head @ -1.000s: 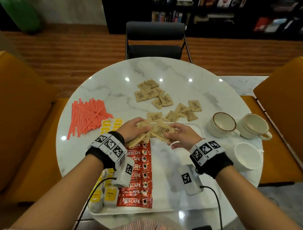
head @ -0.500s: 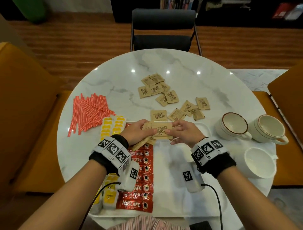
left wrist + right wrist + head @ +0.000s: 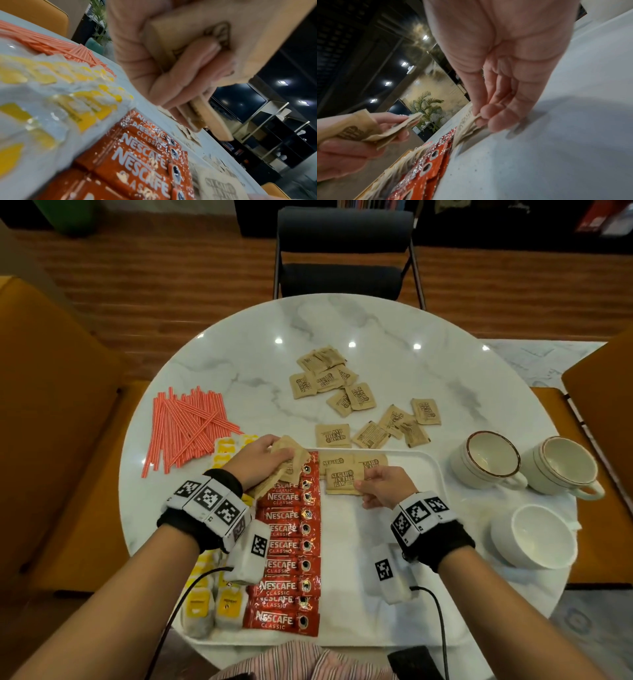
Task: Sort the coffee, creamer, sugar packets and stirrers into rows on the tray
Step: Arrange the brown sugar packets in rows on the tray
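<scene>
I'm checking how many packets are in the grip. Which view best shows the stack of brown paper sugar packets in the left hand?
The left wrist view: the stack of brown sugar packets fills it, edges fanned under the left hand. The head view shows the stack partly covered; the right wrist view shows it blurred at the edge.

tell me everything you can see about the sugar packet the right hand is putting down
The sugar packet is a flat, square, tan paper sachet with dark brown print reading "Sugar in the Raw". It lies face up on the white tray, just right of the red coffee sachets, overlapping two other brown packets behind it. The right hand pinches its right edge with thumb and fingertips.
</scene>
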Demonstrator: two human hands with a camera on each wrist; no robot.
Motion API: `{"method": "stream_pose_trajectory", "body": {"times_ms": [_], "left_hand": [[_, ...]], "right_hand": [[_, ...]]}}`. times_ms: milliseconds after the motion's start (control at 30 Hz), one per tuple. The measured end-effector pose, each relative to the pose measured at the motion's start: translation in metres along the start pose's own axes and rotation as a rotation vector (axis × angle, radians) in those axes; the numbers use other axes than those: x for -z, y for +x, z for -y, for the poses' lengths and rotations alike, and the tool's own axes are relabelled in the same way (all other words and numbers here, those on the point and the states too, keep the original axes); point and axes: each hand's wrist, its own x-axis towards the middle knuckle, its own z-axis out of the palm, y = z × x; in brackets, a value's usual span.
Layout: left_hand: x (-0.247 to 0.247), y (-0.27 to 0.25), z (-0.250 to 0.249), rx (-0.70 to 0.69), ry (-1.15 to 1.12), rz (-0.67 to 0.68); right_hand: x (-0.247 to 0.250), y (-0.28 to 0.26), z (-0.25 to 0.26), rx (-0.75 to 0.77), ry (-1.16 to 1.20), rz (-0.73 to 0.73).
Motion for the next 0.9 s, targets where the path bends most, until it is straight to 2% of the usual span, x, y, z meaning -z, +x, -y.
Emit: {"method": "stream_pose_trajectory", "body": {"times_ms": [300,900], "left_hand": [[0.01,-0.002,0.01,0.007,-0.017,-0.027],[0.007,-0.003,0.007,0.017,-0.001,0.002]], "right_hand": [[-0.008,0.004,-0.001,-0.008,-0.125,-0.063],[-0.017,0.001,-0.001,0.014,-0.155,-0.183]]}}
